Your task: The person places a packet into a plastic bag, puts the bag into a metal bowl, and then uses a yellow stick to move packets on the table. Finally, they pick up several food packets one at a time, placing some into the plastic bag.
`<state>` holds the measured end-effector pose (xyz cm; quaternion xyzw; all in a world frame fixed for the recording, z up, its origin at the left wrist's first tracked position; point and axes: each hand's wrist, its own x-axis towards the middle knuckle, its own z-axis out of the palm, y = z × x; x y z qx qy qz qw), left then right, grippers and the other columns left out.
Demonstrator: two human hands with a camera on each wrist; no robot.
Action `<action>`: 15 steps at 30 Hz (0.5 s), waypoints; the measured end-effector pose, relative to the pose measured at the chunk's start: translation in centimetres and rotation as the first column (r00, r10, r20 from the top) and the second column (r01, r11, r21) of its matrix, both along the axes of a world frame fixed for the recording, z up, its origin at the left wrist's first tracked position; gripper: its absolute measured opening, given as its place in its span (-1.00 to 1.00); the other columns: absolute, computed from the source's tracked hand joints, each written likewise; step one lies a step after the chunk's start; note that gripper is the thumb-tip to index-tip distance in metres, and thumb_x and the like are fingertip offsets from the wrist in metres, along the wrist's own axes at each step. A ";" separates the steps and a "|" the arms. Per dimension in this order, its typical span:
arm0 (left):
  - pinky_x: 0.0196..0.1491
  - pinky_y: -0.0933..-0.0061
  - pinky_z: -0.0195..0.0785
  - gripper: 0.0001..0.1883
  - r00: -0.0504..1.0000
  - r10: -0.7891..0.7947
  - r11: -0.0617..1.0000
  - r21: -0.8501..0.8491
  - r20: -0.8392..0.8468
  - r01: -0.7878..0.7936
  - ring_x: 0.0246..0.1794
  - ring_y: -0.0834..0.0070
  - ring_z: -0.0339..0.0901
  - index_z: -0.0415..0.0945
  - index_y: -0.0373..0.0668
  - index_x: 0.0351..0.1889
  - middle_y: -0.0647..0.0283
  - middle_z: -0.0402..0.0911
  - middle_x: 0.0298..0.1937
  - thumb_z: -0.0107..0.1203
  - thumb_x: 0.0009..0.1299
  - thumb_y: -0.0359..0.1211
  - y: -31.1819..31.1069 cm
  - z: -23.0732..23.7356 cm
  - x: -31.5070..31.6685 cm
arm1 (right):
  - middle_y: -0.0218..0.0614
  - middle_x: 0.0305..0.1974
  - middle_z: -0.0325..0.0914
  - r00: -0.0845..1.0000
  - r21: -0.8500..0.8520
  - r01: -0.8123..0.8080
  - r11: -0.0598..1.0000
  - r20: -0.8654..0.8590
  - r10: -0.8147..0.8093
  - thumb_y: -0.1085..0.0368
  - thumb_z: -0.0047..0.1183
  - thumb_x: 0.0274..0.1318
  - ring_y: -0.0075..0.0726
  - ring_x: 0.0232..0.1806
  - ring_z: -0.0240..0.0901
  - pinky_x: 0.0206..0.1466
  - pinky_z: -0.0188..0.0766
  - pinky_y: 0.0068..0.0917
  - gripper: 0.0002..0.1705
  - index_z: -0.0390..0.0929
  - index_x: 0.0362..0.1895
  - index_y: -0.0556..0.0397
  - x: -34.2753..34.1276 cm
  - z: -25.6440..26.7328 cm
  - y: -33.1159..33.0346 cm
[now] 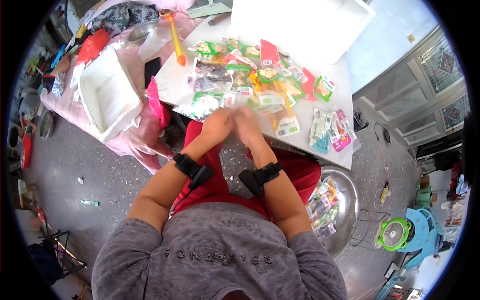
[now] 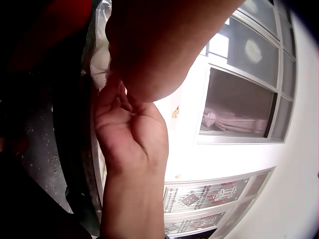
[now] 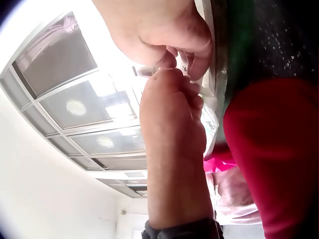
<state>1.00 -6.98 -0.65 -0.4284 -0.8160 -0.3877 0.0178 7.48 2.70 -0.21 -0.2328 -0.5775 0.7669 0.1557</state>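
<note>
- The silver packet (image 1: pixel 204 106) lay at the near edge of the desk (image 1: pixel 175 82), toward its left corner, just beside the hands.
- The left hand (image 1: pixel 217 125) was at that same edge, its fingers bent in toward the other hand; whether its grip pinched anything could not be told.
- The right hand (image 1: pixel 246 124), blurred in the head view, met it from the right with curled fingers; some plastic (image 3: pixel 207 89) showed just beside them in the right wrist view, but whether the grip pinched it could not be told either.
- Beyond the hands, the packets (image 1: pixel 240 72) lay in a loose, overlapping spread over the middle of the desk, their wrappers partly green, red and yellow.
- To the right, apart from that spread, a pink packet (image 1: pixel 341 142) touched a blue one (image 1: pixel 320 144).
- At the far side was a white box (image 1: pixel 300 25).
- Far left of the packets lay a yellow stick (image 1: pixel 176 40).
- Left of the desk were a phone (image 1: pixel 152 69), a pink bag (image 1: pixel 157 107) and, on pink cloth (image 1: pixel 112 140), a foam tray (image 1: pixel 105 90).
- Near right, a steel basin (image 1: pixel 352 195) held other packets; farther right stood a green fan (image 1: pixel 394 233).
</note>
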 end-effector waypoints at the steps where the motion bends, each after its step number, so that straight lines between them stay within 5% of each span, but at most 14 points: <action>1: -0.24 0.28 0.27 -0.78 1.000 0.021 1.000 0.010 0.023 -0.022 -0.28 0.14 0.39 0.39 -0.24 -0.27 0.04 0.44 -0.33 -0.14 0.13 -0.38 -0.1 -0.1 -0.2 | -0.29 -0.44 0.37 0.999 -0.008 -0.028 1.000 -0.023 0.028 0.42 -0.18 -0.09 -0.41 -0.54 0.37 -0.56 0.35 -0.53 -0.78 0.29 -0.26 0.17 -0.3 -0.4 0.3; 4: -0.23 0.30 0.26 -0.78 0.992 0.070 0.994 0.073 0.102 -0.078 -0.26 0.14 0.37 0.38 -0.23 -0.30 0.04 0.43 -0.30 -0.14 0.11 -0.38 -0.4 -0.4 -0.3 | -0.26 -0.43 0.38 0.996 0.101 0.013 0.995 0.088 -0.022 0.36 -0.23 -0.02 -0.40 -0.53 0.40 -0.58 0.35 -0.54 -0.77 0.28 -0.22 0.16 -0.5 -0.5 2.0; 7: -0.27 0.32 0.26 -0.82 0.980 0.096 0.972 0.196 0.174 -0.130 -0.31 0.14 0.38 0.39 -0.25 -0.34 0.05 0.44 -0.34 -0.10 0.10 -0.42 -0.5 -1.0 -0.6 | -0.23 -0.46 0.39 0.968 0.414 0.033 0.910 0.214 -0.133 0.32 -0.27 0.01 -0.40 -0.55 0.41 -0.60 0.33 -0.57 -0.75 0.28 -0.22 0.18 -0.4 0.9 3.4; 9: -0.29 0.34 0.26 -0.86 0.973 0.106 0.949 0.272 0.205 -0.160 -0.35 0.15 0.39 0.40 -0.25 -0.38 0.05 0.44 -0.37 -0.09 0.10 -0.44 -0.5 -1.2 -0.8 | -0.23 -0.50 0.37 0.966 0.370 0.083 0.925 0.197 -0.165 0.32 -0.28 0.00 -0.41 -0.60 0.39 -0.64 0.29 -0.58 -0.76 0.27 -0.24 0.18 -1.0 1.0 4.0; 12: -0.37 0.50 0.24 -0.87 0.971 0.041 0.967 0.236 0.237 -0.099 -0.47 0.43 0.38 0.39 -0.30 -0.35 0.14 0.43 -0.47 -0.09 0.16 -0.46 -1.2 -1.0 -1.1 | -0.24 -0.51 0.35 0.973 0.290 0.066 0.955 0.192 -0.126 0.33 -0.22 -0.04 -0.42 -0.62 0.35 -0.67 0.25 -0.58 -0.72 0.23 -0.19 0.17 -1.8 1.0 4.9; 15: -0.35 0.37 0.25 -0.87 0.956 0.005 0.967 0.241 0.295 -0.079 -0.41 0.20 0.39 0.40 -0.26 -0.41 0.06 0.43 -0.43 -0.07 0.13 -0.41 -1.4 -0.7 -1.0 | -0.22 -0.48 0.33 0.990 0.119 0.061 0.991 0.122 -0.075 0.35 -0.14 -0.11 -0.43 -0.63 0.32 -0.69 0.21 -0.58 -0.64 0.19 -0.14 0.15 -3.2 1.3 5.0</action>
